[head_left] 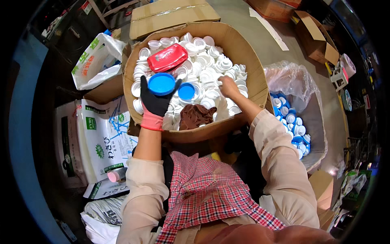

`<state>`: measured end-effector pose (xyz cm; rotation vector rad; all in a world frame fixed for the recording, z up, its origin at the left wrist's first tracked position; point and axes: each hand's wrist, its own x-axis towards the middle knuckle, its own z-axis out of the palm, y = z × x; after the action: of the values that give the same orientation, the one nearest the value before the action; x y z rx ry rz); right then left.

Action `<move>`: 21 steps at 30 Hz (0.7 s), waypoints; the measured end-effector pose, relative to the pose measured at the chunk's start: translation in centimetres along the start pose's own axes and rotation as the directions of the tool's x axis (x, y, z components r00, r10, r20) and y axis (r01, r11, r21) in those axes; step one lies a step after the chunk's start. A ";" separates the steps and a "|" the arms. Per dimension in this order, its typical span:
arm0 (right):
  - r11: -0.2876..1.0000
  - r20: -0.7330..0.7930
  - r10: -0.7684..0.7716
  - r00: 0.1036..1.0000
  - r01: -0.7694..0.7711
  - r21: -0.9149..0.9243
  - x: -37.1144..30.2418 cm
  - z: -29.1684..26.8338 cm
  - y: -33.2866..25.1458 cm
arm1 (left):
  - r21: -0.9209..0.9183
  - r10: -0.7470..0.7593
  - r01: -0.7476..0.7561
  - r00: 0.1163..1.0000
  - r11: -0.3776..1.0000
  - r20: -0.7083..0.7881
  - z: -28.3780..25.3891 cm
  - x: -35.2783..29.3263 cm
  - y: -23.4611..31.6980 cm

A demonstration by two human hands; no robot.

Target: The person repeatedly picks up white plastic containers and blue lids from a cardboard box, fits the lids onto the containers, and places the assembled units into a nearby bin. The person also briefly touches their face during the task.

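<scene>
In the head view, the gloved left hand (157, 91) was over the box (240, 45), thumb and fingers around a big blue lid (161, 84) near the left edge. The bare right hand (230, 88) bent over white caps (206, 76) nearer the right edge; I couldn't tell if it pinched any.

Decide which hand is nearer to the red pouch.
Left. The gloved left hand is just below the red pouch in the picture; the bare right hand is farther, to its lower right.

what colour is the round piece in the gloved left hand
Bright blue; the round piece shows best in the head view.
</scene>
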<state>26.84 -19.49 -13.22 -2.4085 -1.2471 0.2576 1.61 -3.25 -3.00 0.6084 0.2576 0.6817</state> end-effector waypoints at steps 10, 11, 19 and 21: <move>0.931 0.152 0.153 0.976 -0.091 -0.354 1.4 3.8 3.9 | -0.343 -0.281 0.371 0.917 0.863 0.282 1.5 0.2 0.2; 0.930 0.079 0.121 0.989 -0.085 -0.358 1.7 3.2 3.9 | -0.356 -0.271 0.374 0.913 0.857 0.307 1.4 0.2 0.2; 0.477 -0.012 -0.182 0.983 0.099 0.873 -2.2 -9.7 -8.9 | -0.112 -0.218 0.258 0.933 0.960 0.287 3.2 -1.1 -0.2; 0.074 0.117 -0.336 0.935 -0.098 0.992 -4.1 -10.3 -10.9 | 0.105 -0.168 0.144 0.950 0.984 0.264 3.0 -1.2 -1.1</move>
<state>19.97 -20.04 0.79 -0.9620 -0.8188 1.1058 2.55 -6.01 -1.24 0.7466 0.0769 0.4292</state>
